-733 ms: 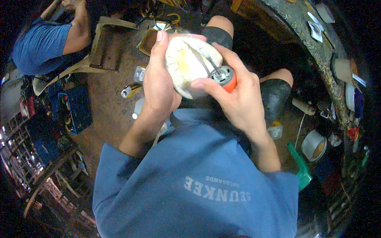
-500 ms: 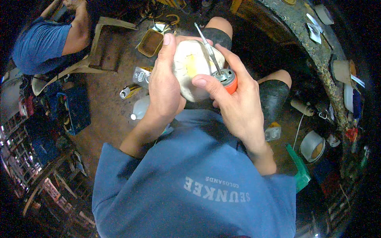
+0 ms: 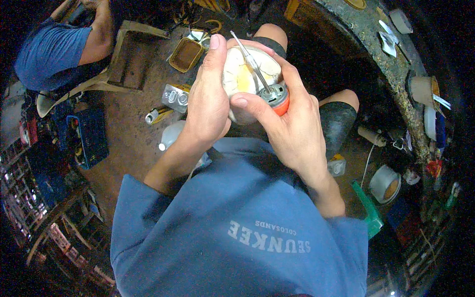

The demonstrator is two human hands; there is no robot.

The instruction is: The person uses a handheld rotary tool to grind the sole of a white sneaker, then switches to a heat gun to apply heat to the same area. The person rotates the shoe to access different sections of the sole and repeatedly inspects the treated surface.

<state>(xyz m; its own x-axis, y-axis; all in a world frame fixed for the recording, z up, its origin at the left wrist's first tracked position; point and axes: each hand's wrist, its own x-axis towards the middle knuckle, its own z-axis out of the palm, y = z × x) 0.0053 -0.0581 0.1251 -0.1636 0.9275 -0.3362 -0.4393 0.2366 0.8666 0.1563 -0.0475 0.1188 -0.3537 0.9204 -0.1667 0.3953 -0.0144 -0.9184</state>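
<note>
My left hand is closed on a white, rounded piece with creased, gathered folds and a yellowish patch. Its thumb points up along the left side, and the other fingers are mostly hidden behind. My right hand wraps round a short orange cylinder with a slotted silver metal top, held against the right side of the white piece. From the centre of that top a thin metal rod slants up and left across the white piece. I cannot make out exactly what the cylinder is.
Below lie a clear plastic pack, a whitish bottle and a yellowish tray. A blue crate stands at left. Another person in a blue shirt sits at upper left. A worn bench runs along the right, near a round tin.
The white piece has tilted in my hands, turning its creased face further upward. The cylinder and rod have shifted slightly left with my right hand. Both hands keep their hold.
</note>
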